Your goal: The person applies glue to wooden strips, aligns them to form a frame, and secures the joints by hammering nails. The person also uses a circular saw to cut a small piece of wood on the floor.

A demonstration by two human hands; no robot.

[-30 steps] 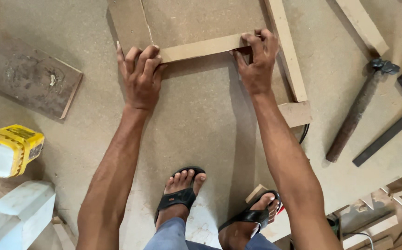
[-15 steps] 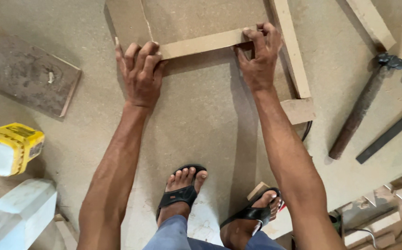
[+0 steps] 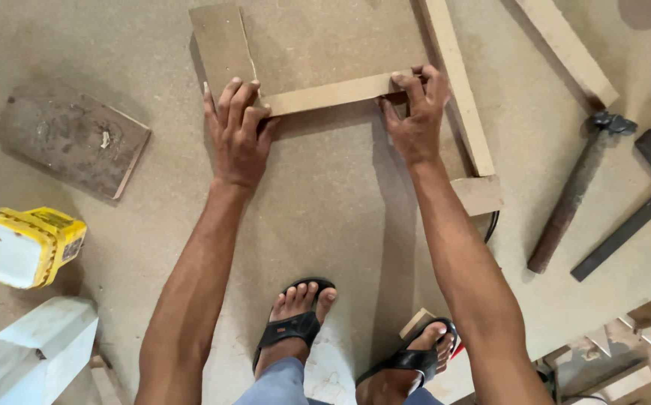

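Surface: a broad sheet of brown fibreboard (image 3: 325,202), dusty, which I stand on and work over.
My left hand: my left hand (image 3: 237,135) lies flat, fingers together and stretched forward, pressing down on the left end of the short wooden strip (image 3: 333,93), where it meets the upright board piece (image 3: 222,46).
My right hand: my right hand (image 3: 415,112) is curled over the strip's right end, thumb and fingertips pinching it against the long batten (image 3: 457,90).
Strip: pale, narrow, lying crosswise between my two hands, slightly tilted up to the right, one end touching each side piece.
Frame parts: the upright board piece runs away from me on the left; the long batten runs away on the right, and a small square offcut (image 3: 478,195) sits at its near end.
Further right: a hammer (image 3: 577,195) with a dark wooden handle, and just beside it a dark try square (image 3: 637,210); another pale batten (image 3: 565,49) lies above them.
Left side: a worn grey board (image 3: 70,139), a yellow tub (image 3: 25,246), a white container (image 3: 37,352).
Below: my feet in black sandals (image 3: 295,326).
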